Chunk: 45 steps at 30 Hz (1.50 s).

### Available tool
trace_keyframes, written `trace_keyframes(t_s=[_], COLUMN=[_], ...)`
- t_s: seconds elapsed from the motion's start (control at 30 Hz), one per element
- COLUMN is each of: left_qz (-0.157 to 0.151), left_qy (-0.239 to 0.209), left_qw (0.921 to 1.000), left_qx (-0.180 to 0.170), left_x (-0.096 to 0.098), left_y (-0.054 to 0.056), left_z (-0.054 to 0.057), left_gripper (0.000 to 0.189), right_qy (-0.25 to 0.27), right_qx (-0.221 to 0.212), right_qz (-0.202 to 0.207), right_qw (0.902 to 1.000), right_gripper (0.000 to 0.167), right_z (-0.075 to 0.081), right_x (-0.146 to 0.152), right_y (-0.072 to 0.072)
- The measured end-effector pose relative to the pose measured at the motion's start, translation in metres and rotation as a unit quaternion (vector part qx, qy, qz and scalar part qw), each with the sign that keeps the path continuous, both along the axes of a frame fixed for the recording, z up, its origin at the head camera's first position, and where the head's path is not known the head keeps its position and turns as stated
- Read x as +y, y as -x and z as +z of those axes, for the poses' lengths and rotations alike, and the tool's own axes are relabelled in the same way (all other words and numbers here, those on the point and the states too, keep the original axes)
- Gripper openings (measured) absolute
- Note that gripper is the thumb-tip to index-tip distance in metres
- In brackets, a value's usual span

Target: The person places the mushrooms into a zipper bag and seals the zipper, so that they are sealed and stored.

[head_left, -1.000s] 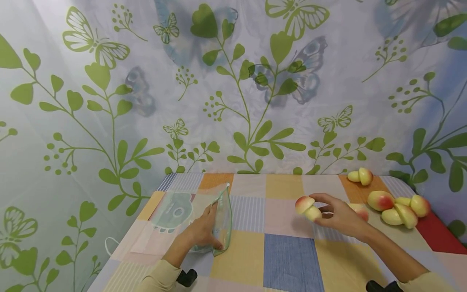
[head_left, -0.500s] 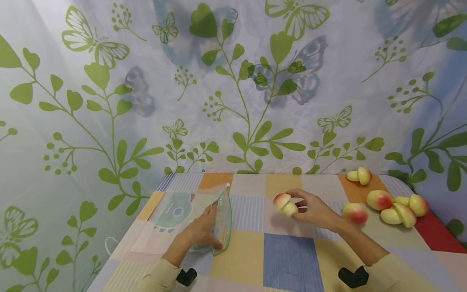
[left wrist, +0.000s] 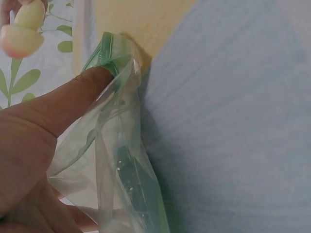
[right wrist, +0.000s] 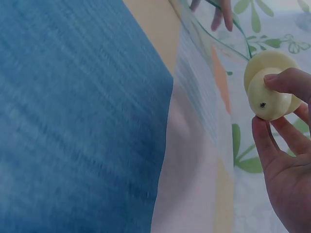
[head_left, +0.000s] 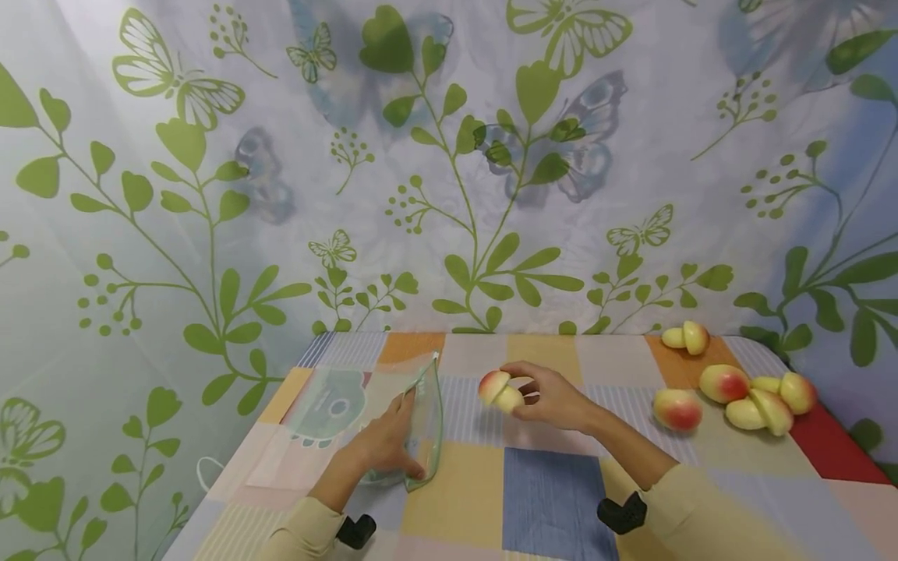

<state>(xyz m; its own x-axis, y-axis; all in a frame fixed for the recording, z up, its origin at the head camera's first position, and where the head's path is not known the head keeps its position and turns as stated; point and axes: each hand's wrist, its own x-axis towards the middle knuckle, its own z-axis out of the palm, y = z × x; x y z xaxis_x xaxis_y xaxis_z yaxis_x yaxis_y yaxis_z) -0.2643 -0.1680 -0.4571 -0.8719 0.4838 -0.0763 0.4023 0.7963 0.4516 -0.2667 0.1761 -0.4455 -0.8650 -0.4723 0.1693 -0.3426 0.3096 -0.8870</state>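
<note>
My right hand (head_left: 550, 397) pinches a yellow toy mushroom (head_left: 501, 392) with a reddish cap, raised over the middle of the table. Thumb and fingertips hold it by the stem, whose dark-dotted end shows in the right wrist view on the mushroom (right wrist: 262, 97). To the left, a clear zip bag (head_left: 330, 401) with green edges and a printed cartoon creature lies on the cloth. Its mouth faces right and stands wide. My left hand (head_left: 382, 444) is spread at that mouth; in the left wrist view the straight thumb (left wrist: 73, 102) presses the bag's green zip edge (left wrist: 107, 51).
Several more toy mushrooms are at the right: one near the back edge (head_left: 686, 337), one lying cap-up (head_left: 677, 411), and a cluster (head_left: 761, 411) farther right. A patchwork cloth (head_left: 554, 499) covers the table. Behind hangs a leaf-and-butterfly curtain (head_left: 421, 257).
My right hand has carried the mushroom leftward from beside the other mushrooms, closer to the bag's mouth. The left hand and the bag have stayed in place.
</note>
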Motion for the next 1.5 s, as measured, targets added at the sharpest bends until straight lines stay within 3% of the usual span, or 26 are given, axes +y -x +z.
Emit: trace_keyframes(t_s=[0.27, 0.6, 0.87, 1.1, 1.23, 1.33, 1.5], left_qz=[-0.005, -0.008, -0.001, -0.009, -0.029, -0.042, -0.040], left_qy=[-0.015, -0.016, -0.007, -0.004, -0.006, -0.003, 0.014], left_qw=[0.9999, 0.9998, 0.9998, 0.9999, 0.9985, 0.9966, 0.9955], left_qx=[-0.003, 0.000, -0.018, 0.008, 0.047, 0.072, 0.085], left_x=[-0.003, -0.002, -0.002, -0.002, 0.000, 0.003, 0.006], left_y=[0.000, -0.001, -0.004, -0.006, -0.006, -0.006, -0.007], left_z=[-0.003, -0.003, -0.007, -0.007, -0.007, -0.005, -0.004], left_gripper=[0.138, 0.137, 0.139, 0.138, 0.135, 0.132, 0.133], right_qy=[0.008, 0.009, 0.007, -0.026, -0.055, -0.060, -0.059], right_qx=[0.007, -0.008, -0.032, -0.013, 0.020, 0.043, 0.056], right_qz=[0.021, 0.042, 0.036, 0.017, -0.001, -0.010, -0.020], right_qw=[0.9997, 0.9990, 0.9988, 0.9994, 0.9983, 0.9972, 0.9965], right_gripper=[0.070, 0.069, 0.067, 0.062, 0.063, 0.064, 0.058], right_z=[-0.012, -0.019, -0.032, -0.039, -0.040, -0.041, -0.044], right_x=[-0.035, -0.072, -0.097, -0.109, -0.113, -0.117, -0.123], right_y=[0.015, 0.022, 0.025, 0.026, 0.028, 0.031, 0.032])
